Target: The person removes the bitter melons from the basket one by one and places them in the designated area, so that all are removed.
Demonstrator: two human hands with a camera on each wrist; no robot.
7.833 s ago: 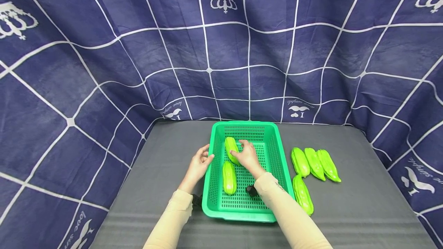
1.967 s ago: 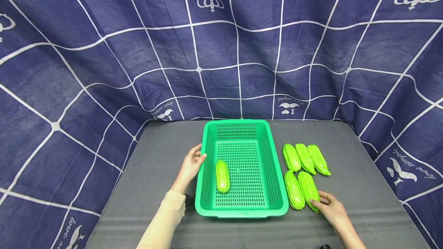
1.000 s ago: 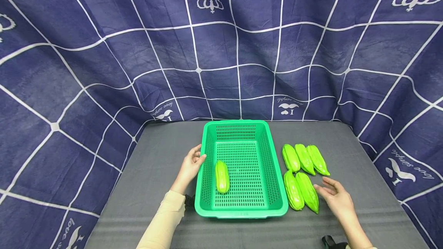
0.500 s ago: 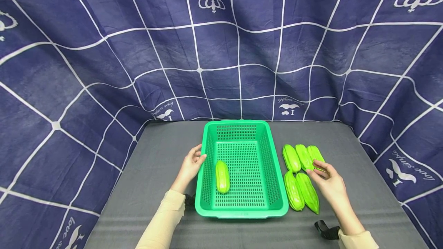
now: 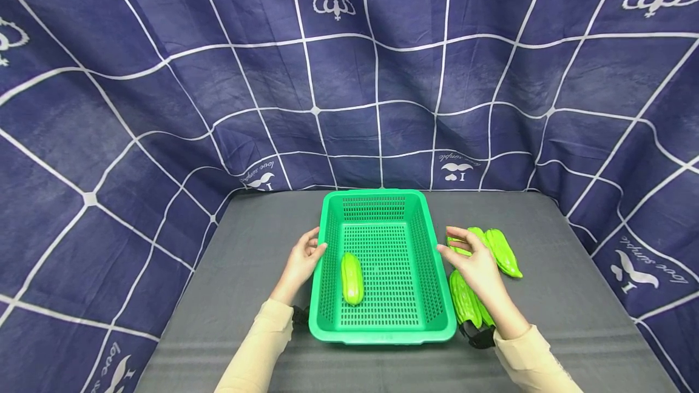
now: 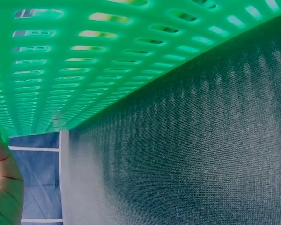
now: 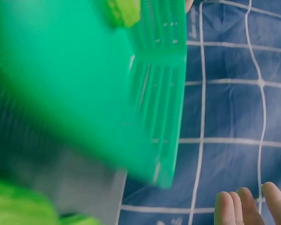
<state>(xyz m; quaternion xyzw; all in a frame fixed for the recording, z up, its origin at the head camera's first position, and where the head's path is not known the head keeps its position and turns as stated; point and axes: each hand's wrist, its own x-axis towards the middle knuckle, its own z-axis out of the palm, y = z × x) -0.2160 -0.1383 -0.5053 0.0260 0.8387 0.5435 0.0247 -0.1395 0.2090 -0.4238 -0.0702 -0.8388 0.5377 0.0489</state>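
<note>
A green plastic basket (image 5: 382, 336) with slotted walls stands on the grey table, one light green bitter melon (image 5: 352, 279) lying in its left half. My left hand (image 5: 300, 259) holds the basket's left rim, thumb at the edge and fingers along the outer wall; the left wrist view shows that hand (image 6: 4, 183) beside the wall. My right hand (image 5: 474, 262) is by the right rim with nothing in it, fingers apart, passing over the bitter melons (image 5: 464, 302) laid out on the table. It hides parts of several of them; one at the far right (image 5: 503, 252) shows fully.
Grey cloth covers the table (image 5: 262, 223). A dark blue curtain (image 5: 382, 132) with white grid lines hangs round the back and sides. A black wrist camera mount (image 5: 477, 335) on my right arm overlaps the nearer bitter melons.
The right hand has taken one of two bitter melons from the basket, laid it in the right-hand group and let go. It has since swung up and left to the rim. The left hand stays.
</note>
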